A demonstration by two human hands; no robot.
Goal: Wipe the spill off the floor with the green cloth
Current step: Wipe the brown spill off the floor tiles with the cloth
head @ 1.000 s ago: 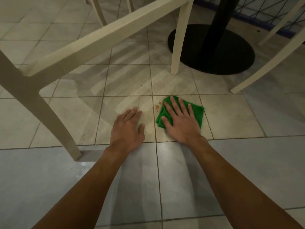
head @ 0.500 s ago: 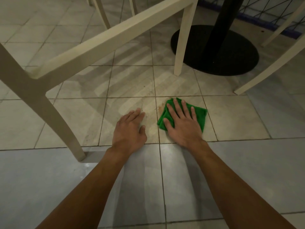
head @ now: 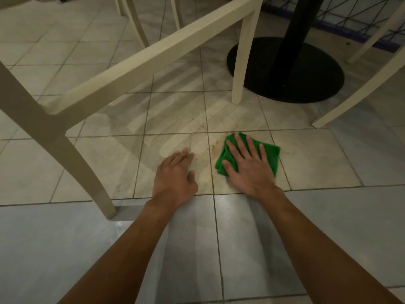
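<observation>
A folded green cloth lies flat on the beige tiled floor. My right hand presses down on it with straight, spread fingers and covers most of it. A faint brownish smear of the spill shows just left of the cloth, near the tile joint. My left hand rests flat on the tile to the left of the smear, fingers together, holding nothing.
A cream chair frame spans the left and centre, one leg close to my left arm and another behind the cloth. A black table base stands at the back right. Another cream chair leg slants in from the right.
My right hand has slid the cloth a little to the right, off the brown spots, which now show only as a faint smear. The left hand stays planted.
</observation>
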